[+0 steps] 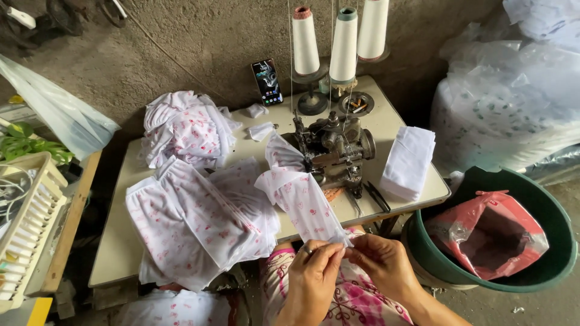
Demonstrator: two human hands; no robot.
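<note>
Fabric strip: white knit cloth with small red prints [299, 196], which we are holding at its near end; it is trailing up across the table edge to the grey overlock sewing machine [334, 151].
Handling: we are judging it light, limp and stretchy, so best taken at the edge.
Left hand [312, 271]: we are pinching the strip's end with fingertips pressed together.
Right hand [383, 262]: we are pinching the same end, just beside the left.
Table: cream worktop [115, 241], carrying stacked printed pieces [199, 220] and folded white cloth [409, 162].
Beyond: three white thread cones [343, 42]; green tub [562, 241].
</note>
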